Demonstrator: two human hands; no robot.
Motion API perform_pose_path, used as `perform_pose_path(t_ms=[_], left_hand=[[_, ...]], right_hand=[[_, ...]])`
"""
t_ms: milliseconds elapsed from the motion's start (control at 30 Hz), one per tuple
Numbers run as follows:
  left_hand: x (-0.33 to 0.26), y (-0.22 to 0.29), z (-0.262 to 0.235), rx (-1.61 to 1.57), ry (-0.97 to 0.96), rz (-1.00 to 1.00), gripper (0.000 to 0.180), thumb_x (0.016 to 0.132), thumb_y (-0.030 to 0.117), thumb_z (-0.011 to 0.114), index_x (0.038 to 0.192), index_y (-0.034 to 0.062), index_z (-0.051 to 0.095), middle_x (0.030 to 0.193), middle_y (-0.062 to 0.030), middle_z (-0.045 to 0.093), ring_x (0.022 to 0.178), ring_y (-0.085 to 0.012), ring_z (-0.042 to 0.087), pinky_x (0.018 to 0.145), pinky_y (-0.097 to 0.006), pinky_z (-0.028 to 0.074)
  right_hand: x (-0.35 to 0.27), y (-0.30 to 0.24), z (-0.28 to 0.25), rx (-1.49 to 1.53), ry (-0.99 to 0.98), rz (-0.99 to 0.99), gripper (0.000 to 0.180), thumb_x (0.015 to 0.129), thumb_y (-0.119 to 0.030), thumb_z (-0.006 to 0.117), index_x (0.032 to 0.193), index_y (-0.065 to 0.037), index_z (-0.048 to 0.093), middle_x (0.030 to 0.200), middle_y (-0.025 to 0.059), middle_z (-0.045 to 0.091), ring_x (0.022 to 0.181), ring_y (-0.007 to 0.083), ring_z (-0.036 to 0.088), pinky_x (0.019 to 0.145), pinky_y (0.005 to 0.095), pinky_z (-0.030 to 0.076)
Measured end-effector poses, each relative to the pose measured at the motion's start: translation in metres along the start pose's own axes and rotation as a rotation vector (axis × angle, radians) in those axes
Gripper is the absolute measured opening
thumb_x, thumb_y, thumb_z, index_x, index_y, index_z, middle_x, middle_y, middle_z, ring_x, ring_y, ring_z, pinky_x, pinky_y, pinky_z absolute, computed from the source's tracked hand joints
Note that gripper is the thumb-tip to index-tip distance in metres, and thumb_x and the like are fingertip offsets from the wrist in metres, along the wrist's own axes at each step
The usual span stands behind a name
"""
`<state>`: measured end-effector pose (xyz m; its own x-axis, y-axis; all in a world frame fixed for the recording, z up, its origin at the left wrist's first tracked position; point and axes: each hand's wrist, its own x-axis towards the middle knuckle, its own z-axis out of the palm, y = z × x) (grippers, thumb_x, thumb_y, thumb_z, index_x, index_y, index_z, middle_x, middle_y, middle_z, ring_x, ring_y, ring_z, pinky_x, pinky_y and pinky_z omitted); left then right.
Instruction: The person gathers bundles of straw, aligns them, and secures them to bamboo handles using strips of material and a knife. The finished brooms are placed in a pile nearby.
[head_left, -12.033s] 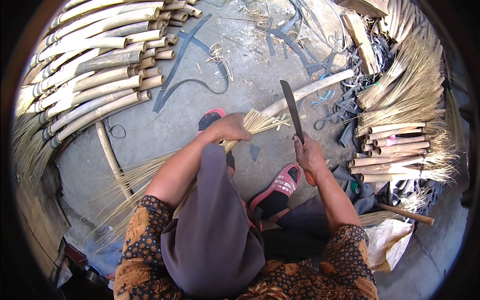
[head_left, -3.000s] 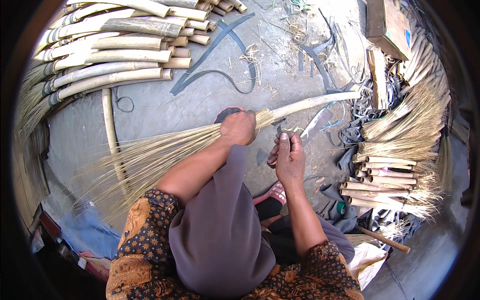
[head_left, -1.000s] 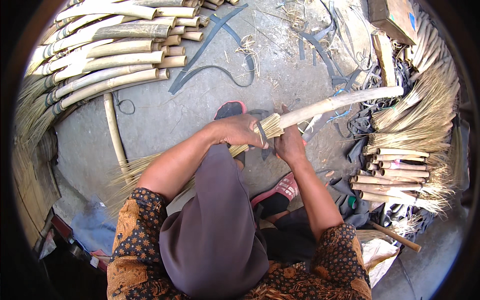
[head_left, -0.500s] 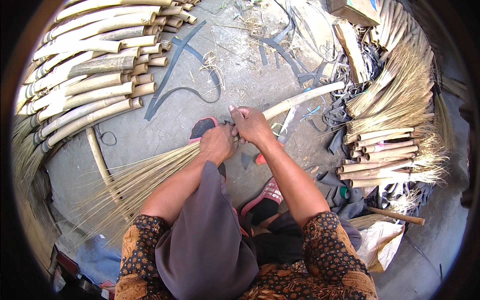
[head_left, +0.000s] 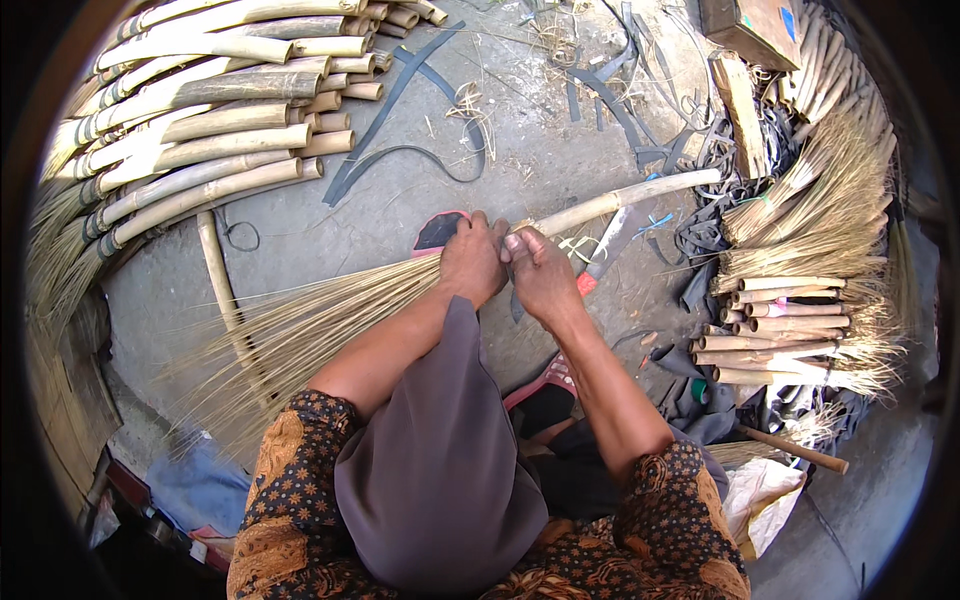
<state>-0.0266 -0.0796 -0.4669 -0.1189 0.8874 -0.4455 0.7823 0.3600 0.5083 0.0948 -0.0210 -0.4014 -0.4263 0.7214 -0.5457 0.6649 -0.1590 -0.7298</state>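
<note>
Clenching broom straw [head_left: 380, 285] with my left hand [head_left: 474, 262], right hand [head_left: 545, 278] pinched, contents unseen, I risk slippage if grip loosens.

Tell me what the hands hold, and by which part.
The left hand grips the straw bundle near the pale pole; whether the right hand holds anything is hidden.
</note>
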Motion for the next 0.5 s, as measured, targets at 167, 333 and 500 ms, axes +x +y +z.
perform_pose_path(t_ms=[167,333,500], left_hand=[[0.019,-0.004,-0.016,-0.029,-0.083,-0.101,0.051,0.081,0.015,0.076,0.126,-0.0019,0.06,0.124,-0.0273,0.061,0.107,-0.0451,0.069,0.092,-0.048,0.06],[0.034,-0.022,-0.038,-0.552,-0.567,-0.033,0.063,0.07,0.028,0.09,0.119,-0.0059,0.068,0.112,-0.0198,0.073,0.088,-0.0301,0.074,0.082,-0.039,0.06],[0.038,-0.027,-0.027,-0.808,-0.715,-0.046,0.057,0.092,0.048,0.081,0.112,-0.0049,0.075,0.093,-0.0098,0.076,0.086,-0.0171,0.071,0.078,-0.034,0.055]], right_hand=[[-0.062,0.024,-0.001,0.096,-0.086,0.047,0.034,0.112,-0.029,0.051,0.095,-0.002,0.061,0.076,0.0077,0.059,0.071,0.0192,0.058,0.07,0.0363,0.048],[-0.052,0.084,-0.004,0.363,-0.062,0.175,0.032,0.113,-0.031,0.052,0.095,-0.007,0.063,0.073,-0.0028,0.051,0.067,0.0073,0.047,0.063,0.0277,0.041],[-0.027,0.093,-0.001,0.459,-0.011,0.225,0.028,0.112,-0.029,0.055,0.095,-0.009,0.065,0.073,-0.0073,0.05,0.064,0.0037,0.043,0.058,0.0237,0.036]])
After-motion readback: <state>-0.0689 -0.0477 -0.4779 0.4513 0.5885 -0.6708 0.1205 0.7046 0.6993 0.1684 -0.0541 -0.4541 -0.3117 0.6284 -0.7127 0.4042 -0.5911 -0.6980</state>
